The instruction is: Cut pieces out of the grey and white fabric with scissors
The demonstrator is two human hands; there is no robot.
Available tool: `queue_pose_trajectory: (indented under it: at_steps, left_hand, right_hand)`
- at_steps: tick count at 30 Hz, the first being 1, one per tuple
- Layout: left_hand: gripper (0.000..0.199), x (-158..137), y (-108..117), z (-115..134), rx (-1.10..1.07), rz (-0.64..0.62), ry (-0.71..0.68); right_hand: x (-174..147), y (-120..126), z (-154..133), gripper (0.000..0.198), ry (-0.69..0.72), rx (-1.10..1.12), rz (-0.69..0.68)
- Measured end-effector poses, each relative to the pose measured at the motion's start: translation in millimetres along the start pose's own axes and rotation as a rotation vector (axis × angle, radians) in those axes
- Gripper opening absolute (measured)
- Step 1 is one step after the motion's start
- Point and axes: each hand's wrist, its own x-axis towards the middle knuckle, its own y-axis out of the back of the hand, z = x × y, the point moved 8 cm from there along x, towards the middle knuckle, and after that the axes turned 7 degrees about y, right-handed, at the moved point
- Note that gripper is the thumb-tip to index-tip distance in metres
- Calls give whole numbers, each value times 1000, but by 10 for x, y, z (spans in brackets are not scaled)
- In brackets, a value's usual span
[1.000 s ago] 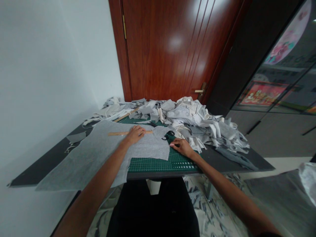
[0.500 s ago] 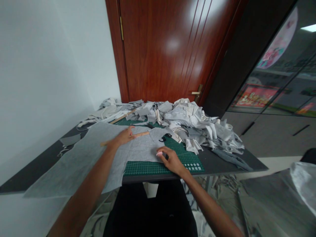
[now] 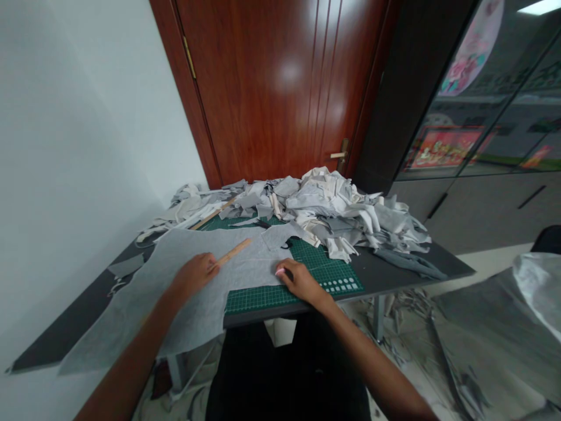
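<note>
Wooden strip (image 3: pixel 234 252) in left hand (image 3: pixel 195 275), palm apparently down.

I'm standing in some cloth-cutting workroom: heaped fabric scraps (image 3: pixel 322 196) and a green cutting mat (image 3: pixel 319 263) are sharing the table (image 3: pixel 370 280), and offcuts (image 3: pixel 405 307) are littering the floor (image 3: pixel 414 351).

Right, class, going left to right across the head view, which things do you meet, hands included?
Small flat grey fabric scrap, bare left hand, bare right hand, brass-coloured metal door handle, long dark-grey fabric strip, crumpled whitish sheet.
</note>
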Motion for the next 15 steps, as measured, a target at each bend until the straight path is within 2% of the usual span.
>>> queue_pose_trajectory:
  at_steps: [4, 8, 15]
  left_hand:
    - [26, -212, 29, -66, 93, 15, 116]
    - [30, -368, 64, -20, 147, 20, 182]
    - [30, -475, -29, 251, 121, 3, 152]
  right_hand:
    - [0, 29, -6, 11, 5, 10, 13]
    - [-10, 41, -20, 13, 18, 18, 18]
    - [-19, 32, -14, 13, 17, 19, 27]
